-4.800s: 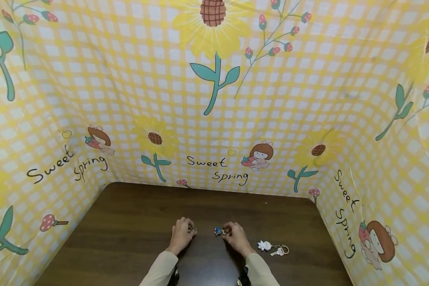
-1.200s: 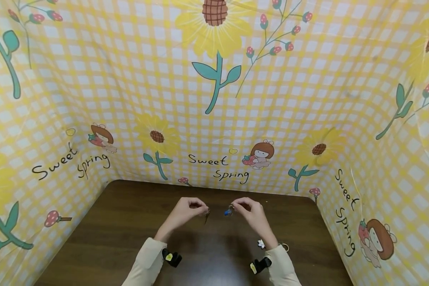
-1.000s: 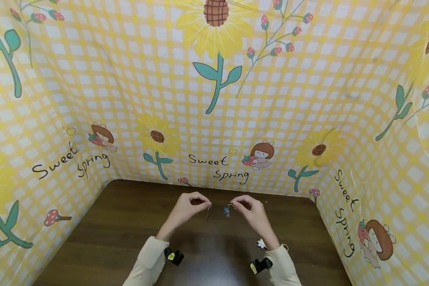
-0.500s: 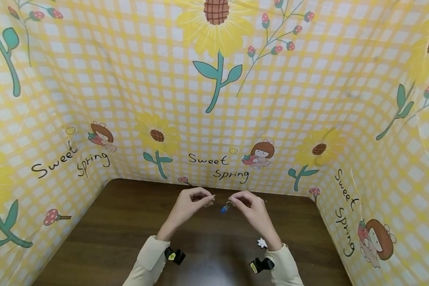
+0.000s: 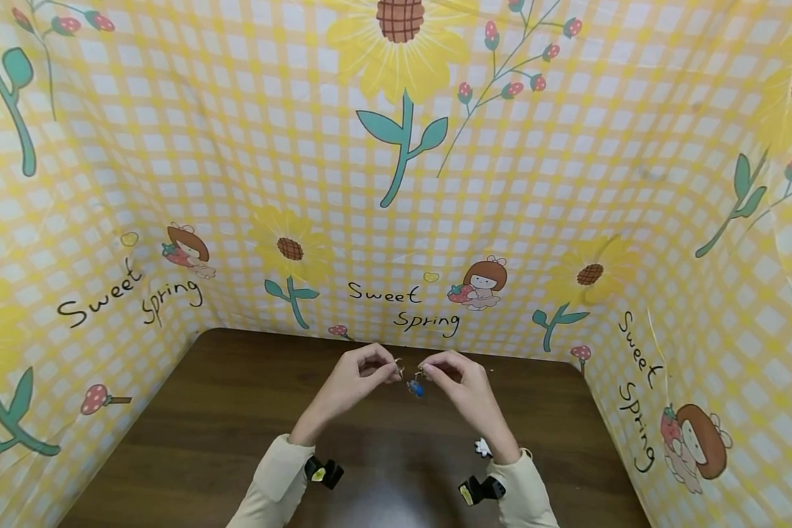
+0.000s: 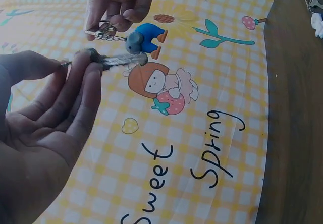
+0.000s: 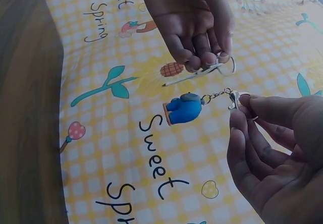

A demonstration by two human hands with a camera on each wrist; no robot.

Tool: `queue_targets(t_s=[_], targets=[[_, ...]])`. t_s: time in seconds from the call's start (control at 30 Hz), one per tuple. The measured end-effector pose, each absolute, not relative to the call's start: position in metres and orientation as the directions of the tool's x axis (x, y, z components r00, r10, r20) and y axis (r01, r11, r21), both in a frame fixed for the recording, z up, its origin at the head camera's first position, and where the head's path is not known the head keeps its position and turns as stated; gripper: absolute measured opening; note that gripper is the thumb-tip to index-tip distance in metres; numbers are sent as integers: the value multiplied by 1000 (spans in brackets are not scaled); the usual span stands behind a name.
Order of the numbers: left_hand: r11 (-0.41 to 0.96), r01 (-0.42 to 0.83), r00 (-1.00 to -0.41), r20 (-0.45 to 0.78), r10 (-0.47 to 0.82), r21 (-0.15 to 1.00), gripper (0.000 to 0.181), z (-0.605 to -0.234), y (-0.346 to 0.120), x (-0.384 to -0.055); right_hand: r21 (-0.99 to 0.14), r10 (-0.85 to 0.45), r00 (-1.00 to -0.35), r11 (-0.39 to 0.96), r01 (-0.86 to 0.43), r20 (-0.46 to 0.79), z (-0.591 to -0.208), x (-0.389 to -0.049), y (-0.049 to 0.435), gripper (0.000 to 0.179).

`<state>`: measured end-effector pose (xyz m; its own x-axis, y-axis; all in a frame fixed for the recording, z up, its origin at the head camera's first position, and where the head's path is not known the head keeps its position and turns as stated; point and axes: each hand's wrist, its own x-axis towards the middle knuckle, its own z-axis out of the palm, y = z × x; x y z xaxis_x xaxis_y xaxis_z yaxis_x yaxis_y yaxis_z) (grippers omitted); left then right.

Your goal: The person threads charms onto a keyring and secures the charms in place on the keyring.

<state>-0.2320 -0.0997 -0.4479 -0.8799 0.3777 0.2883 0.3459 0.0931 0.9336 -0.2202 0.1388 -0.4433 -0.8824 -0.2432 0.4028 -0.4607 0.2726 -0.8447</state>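
Both hands are raised over the dark table, fingertips close together. My left hand [image 5: 353,378] pinches a key [image 6: 121,59] between thumb and fingers; its blade sticks out past the fingertips, and a thin metal ring [image 7: 234,66] stands out beside them. Opposite it, my right hand [image 5: 463,383] pinches the metal clasp [image 7: 233,100] of a keychain. From that clasp a short chain [image 7: 217,94] leads to a small blue figure with a grey head [image 7: 184,109], hanging free. A narrow gap separates ring and clasp in the right wrist view.
A white flower-shaped charm [image 5: 482,446] lies on the table [image 5: 237,411] beside the right forearm, which hides the rest of it. Yellow checked cloth [image 5: 396,242] walls in the table at the back and both sides.
Since the earliest frame, both hands have lifted the key and the keychain off the table. Over the last second the left hand has moved nearer the right, and the blue figure has swung slightly.
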Motion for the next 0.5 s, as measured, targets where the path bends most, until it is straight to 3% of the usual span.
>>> queue_targets(t_s=[0.5], targets=[[-2,405,-832,369,413,915,8,-444,-95,-227,-846,-276,-866,230,-481,418,-439,-218,137,11]])
